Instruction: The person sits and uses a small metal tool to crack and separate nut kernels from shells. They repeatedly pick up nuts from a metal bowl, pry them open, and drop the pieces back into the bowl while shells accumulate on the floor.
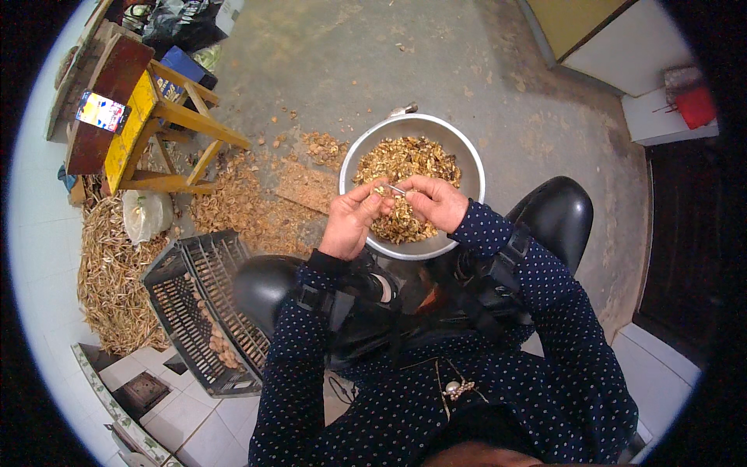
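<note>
A wide metal basin (475,175) stands on the floor before me, holding a heap of walnut kernels (408,160). Above the heap, my left hand (355,219) pinches a small piece of walnut (382,191) between thumb and fingers. My right hand (437,201) grips a thin metal pick (397,189), its tip directed at the piece in the left hand. Whether the tip touches the piece is too small to tell. Both hands are close together, over the near half of the basin.
At left, a black plastic crate (198,303) holds several whole walnuts (224,347). Broken shells (233,204) and a flat board (303,185) lie on the floor. A yellow wooden stool (169,114) bears a lit phone (102,111). A hammer head (402,110) shows beyond the basin's far rim.
</note>
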### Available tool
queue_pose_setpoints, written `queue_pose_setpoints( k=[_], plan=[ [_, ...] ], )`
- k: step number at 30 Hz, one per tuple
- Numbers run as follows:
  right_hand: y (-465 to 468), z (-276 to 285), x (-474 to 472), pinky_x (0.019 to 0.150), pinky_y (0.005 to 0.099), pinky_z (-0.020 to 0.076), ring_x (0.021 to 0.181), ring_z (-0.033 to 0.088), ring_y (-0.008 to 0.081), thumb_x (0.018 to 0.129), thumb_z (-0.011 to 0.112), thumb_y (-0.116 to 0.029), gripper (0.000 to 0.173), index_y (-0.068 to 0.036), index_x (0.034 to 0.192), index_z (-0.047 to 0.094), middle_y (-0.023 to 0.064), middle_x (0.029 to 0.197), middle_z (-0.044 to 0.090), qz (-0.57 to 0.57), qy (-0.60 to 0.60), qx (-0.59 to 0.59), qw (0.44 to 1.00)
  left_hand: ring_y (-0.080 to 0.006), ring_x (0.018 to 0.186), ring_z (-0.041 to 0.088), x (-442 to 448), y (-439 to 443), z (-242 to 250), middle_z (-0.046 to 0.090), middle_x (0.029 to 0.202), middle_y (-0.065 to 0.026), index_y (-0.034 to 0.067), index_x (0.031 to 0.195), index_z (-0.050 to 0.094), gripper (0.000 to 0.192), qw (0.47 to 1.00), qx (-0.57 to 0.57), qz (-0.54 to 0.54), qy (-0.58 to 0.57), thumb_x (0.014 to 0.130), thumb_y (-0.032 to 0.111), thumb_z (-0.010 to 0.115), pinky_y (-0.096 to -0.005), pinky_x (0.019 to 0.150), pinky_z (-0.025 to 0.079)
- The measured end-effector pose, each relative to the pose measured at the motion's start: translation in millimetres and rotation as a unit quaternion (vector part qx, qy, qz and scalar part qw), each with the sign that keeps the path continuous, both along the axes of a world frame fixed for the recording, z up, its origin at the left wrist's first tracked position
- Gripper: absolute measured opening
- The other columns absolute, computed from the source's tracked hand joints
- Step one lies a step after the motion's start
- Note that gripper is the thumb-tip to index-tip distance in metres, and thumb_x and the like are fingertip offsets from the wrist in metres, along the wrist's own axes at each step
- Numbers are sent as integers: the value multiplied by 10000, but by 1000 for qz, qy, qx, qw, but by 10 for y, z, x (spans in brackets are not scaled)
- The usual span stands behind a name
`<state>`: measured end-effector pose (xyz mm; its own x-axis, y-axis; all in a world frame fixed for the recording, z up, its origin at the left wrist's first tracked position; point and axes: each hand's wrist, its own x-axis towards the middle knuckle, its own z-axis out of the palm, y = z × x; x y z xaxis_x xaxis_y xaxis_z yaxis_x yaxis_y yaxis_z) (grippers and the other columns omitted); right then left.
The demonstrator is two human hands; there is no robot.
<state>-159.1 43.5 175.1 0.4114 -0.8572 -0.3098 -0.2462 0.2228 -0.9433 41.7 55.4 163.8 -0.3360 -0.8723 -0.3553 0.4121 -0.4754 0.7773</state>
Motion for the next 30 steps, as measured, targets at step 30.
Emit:
queue_pose_setpoints(
  k=[30],
  plan=[
    [112,215,0,492,391,516,620,656,272,800,566,-150,296,-173,1090,623,91,779,651,76,376,-366,848,-234,969,625,-26,-5,47,650,1078,-145,26,1135,628,299,873,-304,-3,-381,848,-18,555,-306,844,488]
  ],
)
